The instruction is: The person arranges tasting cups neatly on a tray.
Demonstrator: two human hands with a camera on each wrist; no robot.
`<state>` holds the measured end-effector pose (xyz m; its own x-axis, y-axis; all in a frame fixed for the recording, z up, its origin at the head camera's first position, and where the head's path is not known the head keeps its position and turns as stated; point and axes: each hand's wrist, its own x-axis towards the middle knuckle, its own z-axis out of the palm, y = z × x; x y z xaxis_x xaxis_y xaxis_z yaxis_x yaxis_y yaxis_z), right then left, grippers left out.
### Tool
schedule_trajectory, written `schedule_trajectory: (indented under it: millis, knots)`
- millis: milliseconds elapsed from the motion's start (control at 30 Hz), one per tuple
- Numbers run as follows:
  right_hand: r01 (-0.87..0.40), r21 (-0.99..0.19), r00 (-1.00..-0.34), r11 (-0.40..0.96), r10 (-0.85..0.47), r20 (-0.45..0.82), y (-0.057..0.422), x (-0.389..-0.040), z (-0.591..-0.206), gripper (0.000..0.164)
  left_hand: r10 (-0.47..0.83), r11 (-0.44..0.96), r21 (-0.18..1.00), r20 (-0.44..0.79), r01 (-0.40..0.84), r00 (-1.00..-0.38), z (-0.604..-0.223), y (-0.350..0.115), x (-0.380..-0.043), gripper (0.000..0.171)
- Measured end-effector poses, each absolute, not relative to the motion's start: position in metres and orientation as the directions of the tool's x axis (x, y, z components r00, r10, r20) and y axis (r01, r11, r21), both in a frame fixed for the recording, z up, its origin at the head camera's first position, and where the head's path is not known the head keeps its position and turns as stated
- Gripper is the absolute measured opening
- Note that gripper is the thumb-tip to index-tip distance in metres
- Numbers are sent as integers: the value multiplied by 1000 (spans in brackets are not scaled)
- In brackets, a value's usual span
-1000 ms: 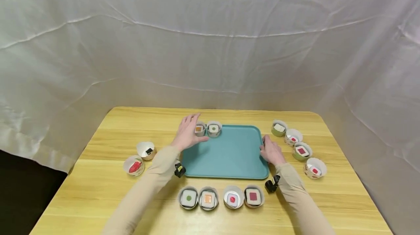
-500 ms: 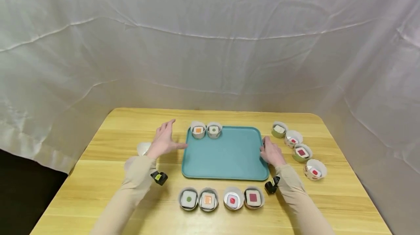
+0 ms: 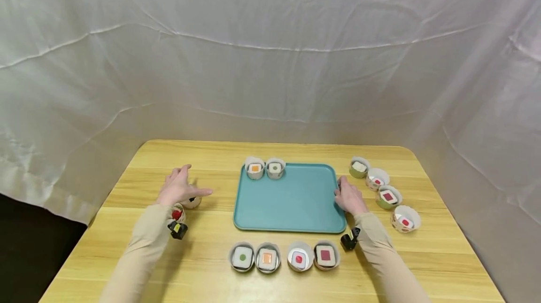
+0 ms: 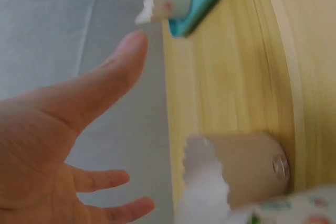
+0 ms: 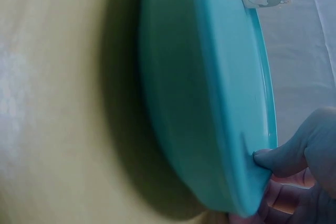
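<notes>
My left hand [image 3: 179, 188] hovers beside two paper cups at the left of the table, thumb stretched out, holding nothing. One of these, a plain beige cup [image 4: 247, 166], shows next to the fingers in the left wrist view. The other, a floral cup [image 3: 177, 213] with a red piece in it, is partly covered by the wrist. With its thumb over the rim, my right hand [image 3: 350, 196] grips the right edge of a teal tray [image 3: 291, 199]. Two cups, one with an orange-centred sushi piece [image 3: 255, 168] and one with a green-centred piece [image 3: 274, 168], stand in the tray's far left corner.
Along the near side stand several cups with square sushi pieces, among them one with a green dot [image 3: 243, 257] and one with a dark red centre [image 3: 325, 256]. Several more cups, including a green one [image 3: 388, 197], curve along the right. A pale curtain [image 3: 270, 82] hangs behind.
My left hand has moved left and nearer, from the orange-centred piece's cup in the tray to the left-hand cups. My right hand has stayed on the tray edge.
</notes>
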<state>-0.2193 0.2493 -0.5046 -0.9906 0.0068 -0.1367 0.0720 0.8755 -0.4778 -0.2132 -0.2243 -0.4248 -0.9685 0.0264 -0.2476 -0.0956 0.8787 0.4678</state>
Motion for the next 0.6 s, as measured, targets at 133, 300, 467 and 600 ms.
schedule_trajectory:
  millis: [133, 300, 467, 600]
  knots:
    - [70, -479, -991, 875, 4, -137, 250, -219, -505, 22, 24, 888, 442, -320, -127, -947, -428, -233, -214, 110]
    - [65, -480, -991, 875, 0, -134, 250, -220, -505, 22, 9, 913, 379, -394, -154, -919, -430, -233, -214, 103]
    - [64, -479, -991, 875, -1, -133, 250, -220, -505, 22, -51, 926, 326, -392, -191, -918, -431, -228, -214, 107]
    - [60, -480, -991, 875, -3, -131, 250, -220, -505, 23, -87, 936, 287, -377, -206, -922, -433, -224, -215, 107]
